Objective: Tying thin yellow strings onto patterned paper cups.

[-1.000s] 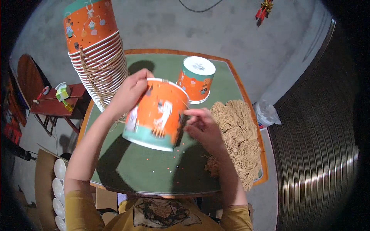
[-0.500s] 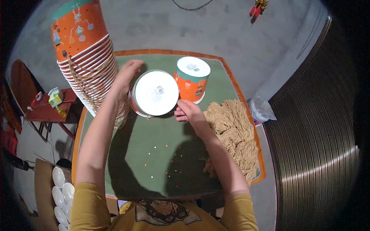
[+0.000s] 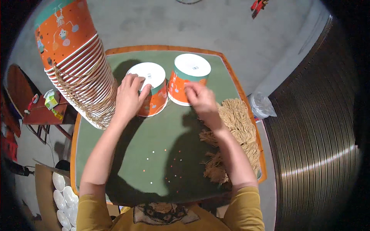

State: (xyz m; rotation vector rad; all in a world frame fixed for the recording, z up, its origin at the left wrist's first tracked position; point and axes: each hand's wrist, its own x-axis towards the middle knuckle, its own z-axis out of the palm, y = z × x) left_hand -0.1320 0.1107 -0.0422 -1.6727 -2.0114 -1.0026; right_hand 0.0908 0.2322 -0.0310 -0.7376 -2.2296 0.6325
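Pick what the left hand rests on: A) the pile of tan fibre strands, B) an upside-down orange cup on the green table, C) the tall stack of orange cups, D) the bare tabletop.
B: the left hand lies over the white base and side of the upside-down orange cup, which stands beside the tall stack.

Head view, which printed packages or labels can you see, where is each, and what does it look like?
Upside-down orange paper cup with teal rim band: under the left hand, white base up.
Second upside-down orange paper cup: beside the right hand.
Tall stack of orange printed cups: table's left edge, tied with tan cord.
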